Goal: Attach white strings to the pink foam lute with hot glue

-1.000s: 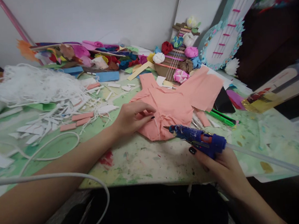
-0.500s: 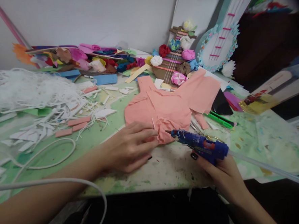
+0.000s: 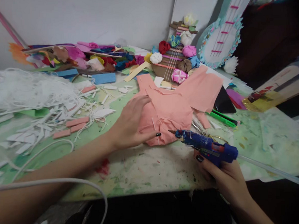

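My right hand [image 3: 224, 176] is wrapped round the grip of a blue hot glue gun [image 3: 204, 144]. A long clear glue stick [image 3: 272, 170] juts from its back, and its nozzle points left, close to the crumpled front of a salmon-pink crepe paper piece [image 3: 170, 105]. On the left side of that piece lies my left hand [image 3: 131, 121], fingers stretched out and thumb apart over the lower part. A short white string [image 3: 153, 124] shows on the paper near the thumb. The paper's far right end spreads into a loose flap.
White string [image 3: 29, 89] and paper scraps [image 3: 26, 136] heap up at left. Behind stand a flower-covered paper guitar [image 3: 171, 61] and a light-blue one [image 3: 220, 43]. A green cutter [image 3: 222, 118], scissors [image 3: 198, 129] and a dark phone [image 3: 224, 102] lie at right. A white cord [image 3: 67, 180] crosses my left forearm.
My left hand has moved up and away from the near edge, its fingers now spread over the paper's left side. The glue gun has shifted slightly right.
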A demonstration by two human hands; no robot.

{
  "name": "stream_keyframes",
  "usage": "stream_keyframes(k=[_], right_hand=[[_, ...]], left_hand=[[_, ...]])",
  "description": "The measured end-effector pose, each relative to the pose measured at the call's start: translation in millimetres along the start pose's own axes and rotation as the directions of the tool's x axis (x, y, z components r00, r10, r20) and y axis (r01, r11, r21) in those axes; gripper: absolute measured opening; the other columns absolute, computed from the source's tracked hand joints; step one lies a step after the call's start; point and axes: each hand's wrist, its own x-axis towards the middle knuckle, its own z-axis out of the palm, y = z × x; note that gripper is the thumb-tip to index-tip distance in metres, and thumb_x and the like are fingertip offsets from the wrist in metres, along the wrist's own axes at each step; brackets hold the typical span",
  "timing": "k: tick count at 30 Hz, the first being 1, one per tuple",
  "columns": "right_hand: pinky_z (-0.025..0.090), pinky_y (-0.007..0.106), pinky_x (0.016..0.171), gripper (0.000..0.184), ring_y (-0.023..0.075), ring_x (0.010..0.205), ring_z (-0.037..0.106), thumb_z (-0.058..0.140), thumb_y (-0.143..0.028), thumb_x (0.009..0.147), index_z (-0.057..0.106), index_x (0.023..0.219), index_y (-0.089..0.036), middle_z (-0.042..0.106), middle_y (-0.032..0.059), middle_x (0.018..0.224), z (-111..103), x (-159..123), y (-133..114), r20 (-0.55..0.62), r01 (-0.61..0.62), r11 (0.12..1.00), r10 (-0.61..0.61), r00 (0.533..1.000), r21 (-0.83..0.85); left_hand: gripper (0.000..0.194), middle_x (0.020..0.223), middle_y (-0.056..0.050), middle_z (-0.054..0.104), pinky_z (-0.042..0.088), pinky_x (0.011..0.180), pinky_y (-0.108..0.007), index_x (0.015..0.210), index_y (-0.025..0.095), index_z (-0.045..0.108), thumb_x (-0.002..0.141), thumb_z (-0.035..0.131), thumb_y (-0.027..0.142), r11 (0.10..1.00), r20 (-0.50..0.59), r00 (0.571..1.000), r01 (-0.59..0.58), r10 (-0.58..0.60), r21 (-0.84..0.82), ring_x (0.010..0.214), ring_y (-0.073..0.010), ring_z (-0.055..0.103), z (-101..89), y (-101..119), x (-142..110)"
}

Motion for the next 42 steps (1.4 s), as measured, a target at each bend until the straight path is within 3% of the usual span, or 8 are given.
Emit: stream_keyframes(k=[2,3,9,15,26,30,36,42], right_hand=[[0.026,0.022,0.042,0.024,0.0092,0.045,0.036,0.061,-0.039,0.087,0.061,0.082,-0.016,0.040,-0.0040,0.051,0.6,-0.4,-0.9,0.008,-0.044,0.998,0.044,0.999,0.033],[0.026,0.022,0.042,0.024,0.0091,0.045,0.035,0.061,-0.040,0.087,0.061,0.082,-0.016,0.040,-0.0040,0.051,0.6,-0.6,-1.5,0.014,-0.062,0.997,0.062,0.998,0.049],[0.027,0.022,0.043,0.022,0.0092,0.046,0.036,0.061,-0.039,0.088,0.062,0.085,-0.017,0.040,-0.0042,0.052,-0.7,-0.9,-2.2,0.044,-0.037,0.997,0.034,0.998,0.072],[0.028,0.022,0.043,0.018,0.0088,0.046,0.037,0.062,-0.035,0.088,0.065,0.086,-0.018,0.043,-0.0033,0.054,-0.1,-1.3,-0.6,0.034,-0.029,0.997,0.027,0.999,0.072],[0.032,0.019,0.038,0.017,0.0085,0.041,0.039,0.067,-0.035,0.082,0.068,0.087,-0.019,0.047,-0.0034,0.050,-0.7,1.0,-3.7,-0.015,0.004,0.999,-0.003,1.000,0.052],[0.036,0.017,0.036,0.017,0.0095,0.043,0.048,0.069,-0.034,0.080,0.071,0.087,-0.019,0.060,0.0004,0.058,1.4,-0.4,-5.0,-0.036,-0.021,0.998,0.023,0.999,0.063],[0.055,0.022,0.054,0.019,0.0186,0.065,0.068,0.073,-0.031,0.075,0.071,0.091,-0.019,0.073,0.0053,0.082,3.3,-0.6,-11.6,-0.050,-0.006,0.998,0.009,0.999,0.066],[0.053,0.026,0.068,0.017,0.0194,0.075,0.067,0.065,-0.030,0.084,0.068,0.098,-0.021,0.071,0.0044,0.089,-2.6,-1.6,-6.4,0.095,0.092,0.986,-0.080,0.992,-0.137]], left_hand=[[0.098,0.146,-0.022,0.034,0.026,0.112,-0.057,0.141,0.015,0.028,0.065,0.073,0.057,0.998,0.081,0.996,0.043,-0.040,-0.036,0.137,-0.0391,0.029,5.1,-4.0,5.6],[0.100,0.147,-0.022,0.032,0.024,0.113,-0.057,0.141,0.015,0.027,0.064,0.073,0.058,0.996,0.109,0.993,0.062,-0.056,-0.056,0.139,-0.0393,0.027,7.3,-5.8,7.1],[0.030,0.139,-0.013,0.048,0.030,0.112,-0.046,0.108,0.020,0.055,0.086,0.058,0.040,0.963,0.104,0.993,0.081,-0.056,-0.256,0.134,-0.0276,0.039,6.6,-18.4,11.0],[0.012,0.137,-0.008,0.053,0.024,0.115,-0.048,0.085,0.021,0.069,0.082,0.066,0.032,0.952,0.185,0.980,-0.018,0.078,-0.306,0.131,-0.0263,0.043,3.9,-31.6,21.2],[0.014,0.130,-0.012,0.056,0.036,0.105,-0.042,0.071,0.016,0.060,0.082,0.062,0.023,0.952,0.275,0.949,-0.070,0.156,-0.298,0.122,-0.0249,0.049,0.2,-31.2,34.0],[0.015,0.130,-0.012,0.054,0.034,0.106,-0.042,0.072,0.016,0.059,0.083,0.062,0.026,0.956,0.321,0.931,-0.078,0.171,-0.282,0.123,-0.0251,0.047,-1.8,-31.3,39.1],[0.015,0.126,-0.010,0.055,0.035,0.103,-0.039,0.070,0.016,0.061,0.080,0.065,0.027,0.955,0.377,0.916,-0.022,0.138,-0.296,0.121,-0.0239,0.048,-5.0,-29.8,43.6],[0.015,0.127,-0.009,0.056,0.036,0.103,-0.037,0.068,0.016,0.061,0.078,0.066,0.026,0.941,0.365,0.925,0.024,0.107,-0.336,0.121,-0.0220,0.048,-3.4,-31.3,42.8]])
